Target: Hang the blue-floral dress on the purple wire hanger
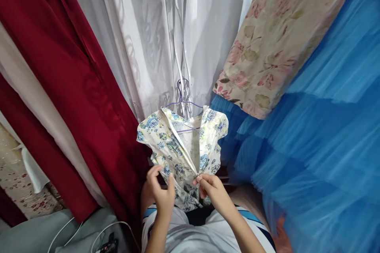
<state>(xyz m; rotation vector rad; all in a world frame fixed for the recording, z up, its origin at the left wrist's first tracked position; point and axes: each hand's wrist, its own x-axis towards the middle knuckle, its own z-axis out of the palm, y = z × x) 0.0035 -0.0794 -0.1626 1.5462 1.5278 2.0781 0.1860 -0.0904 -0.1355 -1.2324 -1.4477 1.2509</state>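
A white dress [175,150] with blue and yellow flowers hangs in front of me on a thin purple hanger [180,99]. Its front gapes in a deep V, through which the hanger's lower bar shows. My right hand [212,189] pinches the front edge at the bottom of that opening; a small fastener there is too tiny to make out. My left hand [162,187] is open beside the dress's left side, fingers apart and curved, gripping nothing. The dress's lower part hangs down by my knees, partly behind my hands.
White curtains [142,39] and a curled white metal frame [178,55] stand behind the dress. Red cloth [74,99] hangs at left; a pink-flowered fabric [261,43] and blue tulle [320,142] hang at right. White cables [111,225] lie on a grey surface [35,233] at lower left.
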